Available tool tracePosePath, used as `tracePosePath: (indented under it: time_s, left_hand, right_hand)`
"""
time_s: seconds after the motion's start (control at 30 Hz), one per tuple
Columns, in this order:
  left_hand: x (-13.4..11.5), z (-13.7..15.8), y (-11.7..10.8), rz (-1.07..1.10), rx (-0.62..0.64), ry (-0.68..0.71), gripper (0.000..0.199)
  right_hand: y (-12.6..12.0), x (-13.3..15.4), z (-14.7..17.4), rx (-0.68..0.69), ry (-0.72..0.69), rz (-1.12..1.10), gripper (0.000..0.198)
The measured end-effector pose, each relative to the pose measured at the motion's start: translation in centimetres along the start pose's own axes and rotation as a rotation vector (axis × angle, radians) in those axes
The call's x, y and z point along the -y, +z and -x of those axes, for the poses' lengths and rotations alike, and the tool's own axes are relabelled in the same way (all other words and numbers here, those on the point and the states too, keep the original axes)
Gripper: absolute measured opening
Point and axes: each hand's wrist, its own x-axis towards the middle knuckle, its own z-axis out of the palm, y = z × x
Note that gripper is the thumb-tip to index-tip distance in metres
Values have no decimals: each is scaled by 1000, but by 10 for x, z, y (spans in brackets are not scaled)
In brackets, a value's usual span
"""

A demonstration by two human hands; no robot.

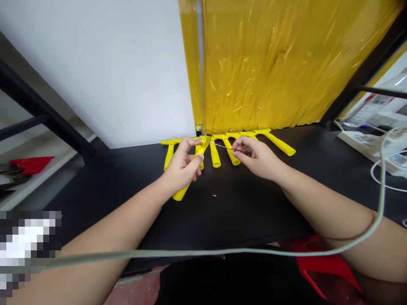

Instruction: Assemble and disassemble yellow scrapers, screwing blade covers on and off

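My left hand point(186, 163) is closed round a yellow plastic handle point(180, 194), whose lower end points down toward me. In my right hand point(254, 154) is a thin screwdriver point(222, 147) with a dark grip, pinched between the fingers. Its metal shaft points left, and the tip meets or nearly meets the upper part of the held handle; I cannot tell which. Behind both hands several more yellow handles with crosswise tops lie in a row, among them one at the right point(280, 143). A small screw point(214, 195) lies on the black tabletop point(241, 212) in front of my hands.
A white panel point(127, 72) and a yellow film-covered panel point(270, 63) rise behind the row. White power strips point(365, 144) with cables sit at the right. A pale cord point(222, 253) crosses the foreground. Black metal posts point(63, 118) frame the sides.
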Motion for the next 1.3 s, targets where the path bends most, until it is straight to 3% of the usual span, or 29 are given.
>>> tracePosePath:
  time_s: [0.27, 0.6, 0.8, 0.97, 1.13, 1.3]
  left_hand:
    - [-2, 2, 1, -46, -8, -2, 27]
    - [1, 1, -1, -33, -37, -18, 29]
    - [-4, 1, -1, -47, -43, 9, 28]
    - [-2, 1, -1, -53, -41, 18, 28]
    - [-2, 0, -2, -54, -44, 30, 27]
    - [-1, 0, -2, -52, -38, 23, 28]
  right_hand:
    - [3, -3, -3, 43, 206, -258, 35]
    - [3, -6, -2, 27, 178, -183, 31]
    - [1, -4, -3, 176, 209, -201, 45]
    - [2, -4, -1, 121, 167, -292, 37]
    - [-1, -6, -3, 50, 161, -205, 39]
    - [-1, -5, -5, 107, 219, -176, 58]
